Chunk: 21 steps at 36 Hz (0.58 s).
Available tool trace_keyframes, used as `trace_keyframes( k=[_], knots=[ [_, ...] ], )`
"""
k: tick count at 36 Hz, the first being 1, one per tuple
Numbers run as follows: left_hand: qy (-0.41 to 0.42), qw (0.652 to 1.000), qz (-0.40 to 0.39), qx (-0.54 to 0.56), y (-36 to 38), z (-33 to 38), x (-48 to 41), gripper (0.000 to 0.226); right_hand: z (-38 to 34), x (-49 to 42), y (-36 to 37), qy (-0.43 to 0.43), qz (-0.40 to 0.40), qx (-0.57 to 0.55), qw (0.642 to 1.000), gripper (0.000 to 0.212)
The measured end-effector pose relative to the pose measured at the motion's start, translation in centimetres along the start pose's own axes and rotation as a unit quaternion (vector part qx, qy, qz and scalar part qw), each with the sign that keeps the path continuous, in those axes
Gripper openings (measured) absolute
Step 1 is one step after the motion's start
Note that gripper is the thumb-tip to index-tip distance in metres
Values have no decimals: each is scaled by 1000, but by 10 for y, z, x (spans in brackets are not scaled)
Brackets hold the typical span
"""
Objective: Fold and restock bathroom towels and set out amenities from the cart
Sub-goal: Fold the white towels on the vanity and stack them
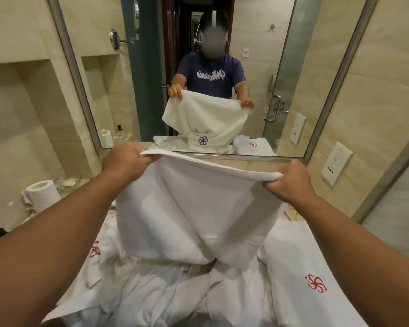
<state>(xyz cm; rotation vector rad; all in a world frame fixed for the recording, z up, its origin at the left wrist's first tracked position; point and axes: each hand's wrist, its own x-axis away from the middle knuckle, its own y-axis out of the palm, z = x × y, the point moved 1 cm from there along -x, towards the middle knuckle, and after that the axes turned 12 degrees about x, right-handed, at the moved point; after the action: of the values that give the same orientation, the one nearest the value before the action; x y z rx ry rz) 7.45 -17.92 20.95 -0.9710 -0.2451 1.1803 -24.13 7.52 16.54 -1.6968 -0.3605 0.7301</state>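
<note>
Left hand point(123, 161) and right hand point(291, 180) pinch top corners of white towel point(189, 208), hanging between them. Loose pile point(151, 291) below hands unfolded; folded towel point(312, 267) under right forearm, apparently done. Amenities not set out.

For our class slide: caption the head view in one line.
Left hand and right hand hold a towel by its top edge before the mirror.

The beige counter point(257, 164) carries a heap of white towels point(165, 291), a flat towel point(300, 263) with a red emblem, a toilet paper roll point(41, 193) and, maybe, a glass dish point(67, 182).
</note>
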Motion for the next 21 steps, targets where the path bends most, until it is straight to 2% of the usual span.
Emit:
trace_keyframes(
  k=[3, 6, 8, 10, 14, 17, 21],
  knots=[
    [25, 997, -69, -24, -4, -4, -2, 47, -1, -3, -6, 64, -28, 0, 998, 34],
    [42, 970, -165, -173, 0, -10, 1, 48, -1, -8, -10, 131, 11, -124, 984, 22],
    [35, 960, -184, -205, 8, -17, 1, 41, -4, -11, -15, 164, 36, -221, 961, 22],
    [15, 964, -187, -191, 12, -29, -2, 32, -10, -14, -23, 209, 49, -298, 930, 21],
    [-41, 975, -172, -136, 17, -68, -17, 23, -10, -21, -28, 326, 42, -435, 838, 12],
    [-52, 985, -147, -79, 21, -82, -22, 22, -5, -26, -25, 355, 33, -460, 813, 16],
    [-61, 995, -81, 26, 11, -67, -16, 38, -2, -25, -24, 368, 18, -520, 770, 22]
  ],
)
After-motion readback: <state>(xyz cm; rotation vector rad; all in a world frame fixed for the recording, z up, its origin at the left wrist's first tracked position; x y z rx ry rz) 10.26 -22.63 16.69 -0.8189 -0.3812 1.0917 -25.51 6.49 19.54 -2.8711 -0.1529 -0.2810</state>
